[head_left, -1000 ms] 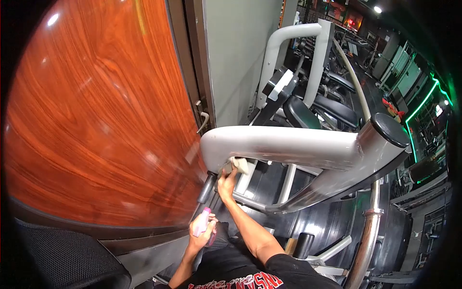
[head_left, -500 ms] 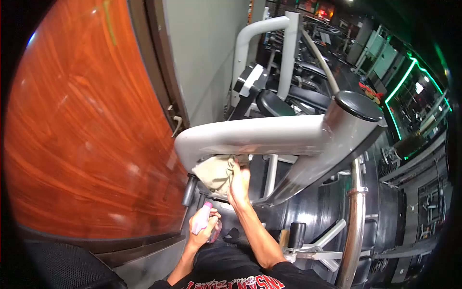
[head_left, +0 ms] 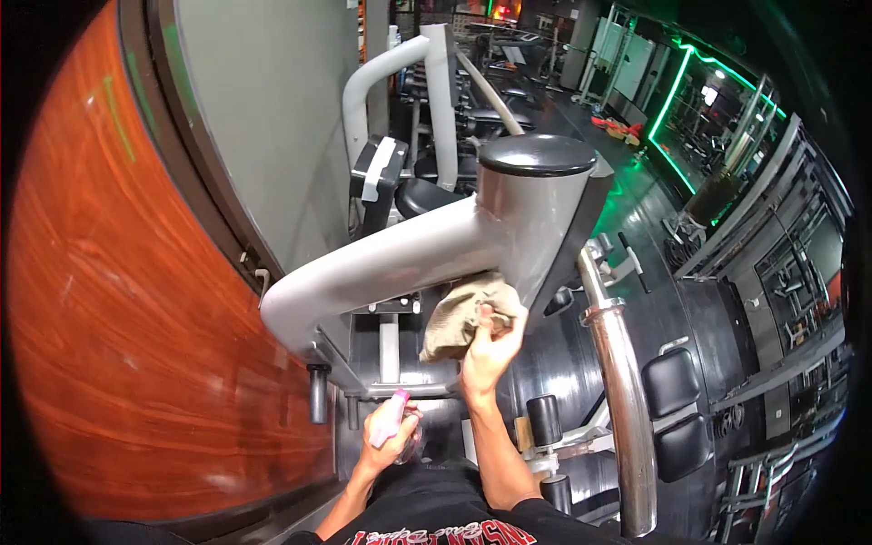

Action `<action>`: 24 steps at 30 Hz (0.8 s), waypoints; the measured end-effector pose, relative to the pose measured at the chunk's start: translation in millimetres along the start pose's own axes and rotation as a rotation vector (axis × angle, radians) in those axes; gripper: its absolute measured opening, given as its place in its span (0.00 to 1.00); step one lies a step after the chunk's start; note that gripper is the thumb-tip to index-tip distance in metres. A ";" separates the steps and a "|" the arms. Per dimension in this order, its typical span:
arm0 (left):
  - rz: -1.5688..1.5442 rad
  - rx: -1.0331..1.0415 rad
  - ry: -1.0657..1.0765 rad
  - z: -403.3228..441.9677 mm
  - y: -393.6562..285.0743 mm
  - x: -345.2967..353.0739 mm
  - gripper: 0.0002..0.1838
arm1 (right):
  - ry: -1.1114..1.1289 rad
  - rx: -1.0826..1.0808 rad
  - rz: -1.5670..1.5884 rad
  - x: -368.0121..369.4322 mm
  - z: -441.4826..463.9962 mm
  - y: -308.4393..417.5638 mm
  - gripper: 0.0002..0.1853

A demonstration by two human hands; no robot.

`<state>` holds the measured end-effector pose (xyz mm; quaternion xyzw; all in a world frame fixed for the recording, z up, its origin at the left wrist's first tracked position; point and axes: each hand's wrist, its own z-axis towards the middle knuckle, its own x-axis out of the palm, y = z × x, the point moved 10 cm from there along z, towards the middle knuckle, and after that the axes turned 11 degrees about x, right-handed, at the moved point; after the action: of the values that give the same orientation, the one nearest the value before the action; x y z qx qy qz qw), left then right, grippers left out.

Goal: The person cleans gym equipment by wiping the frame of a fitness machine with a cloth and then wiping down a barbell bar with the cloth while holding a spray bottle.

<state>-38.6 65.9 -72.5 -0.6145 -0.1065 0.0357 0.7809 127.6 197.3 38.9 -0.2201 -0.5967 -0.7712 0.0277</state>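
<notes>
In my right hand (head_left: 492,352) is a beige cloth (head_left: 461,318), bunched under my fingers and pressed to the underside of a thick grey machine frame (head_left: 391,254), close to where the bar meets the black-capped post (head_left: 536,159). My left hand (head_left: 389,436) is wrapped round a spray bottle with a pink and white head (head_left: 391,418), held low in front of my body. Most of the bottle's body is hidden behind my fingers.
A reddish wooden panel (head_left: 154,318) stands close on my left. To the right rises a chrome bar (head_left: 631,427), with black pads (head_left: 672,381) beyond it. Another grey machine frame (head_left: 442,109) and a padded seat stand ahead. A green-lit mirror (head_left: 718,118) is farther off.
My right hand has moved the cloth along the bar's underside to the right, toward the post. The view has swung rightward. My left hand keeps its grip on the spray bottle.
</notes>
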 end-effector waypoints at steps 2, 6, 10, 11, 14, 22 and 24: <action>-0.029 0.003 0.008 3.6 -3.2 3.3 0.11 | -0.118 -0.297 0.002 -19.9 -6.8 39.4 0.12; 0.012 0.041 0.090 9.2 -6.8 13.3 0.12 | -0.168 -0.524 -0.082 -25.8 5.8 96.3 0.16; -0.018 0.035 0.103 13.5 -0.3 19.8 0.11 | -0.013 -0.793 -0.719 17.6 19.8 67.0 0.29; -0.018 0.037 0.107 15.0 0.3 20.4 0.11 | 0.018 -0.755 -0.720 11.7 24.0 46.6 0.33; -0.003 0.056 0.168 17.3 0.1 27.8 0.12 | -0.014 -0.774 -0.840 -3.1 11.0 12.2 0.35; -0.042 0.067 0.139 20.0 -1.7 32.2 0.11 | 0.192 -0.305 -0.943 -81.4 -28.8 -122.1 0.32; -0.030 0.077 0.143 19.5 -2.2 32.7 0.11 | 0.170 -0.113 -0.881 -93.6 -23.2 -137.4 0.32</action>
<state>-11.0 90.0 -62.1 -0.5833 -0.0579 -0.0160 0.8100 163.0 194.4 -125.2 0.1176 -0.5859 -0.7563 -0.2665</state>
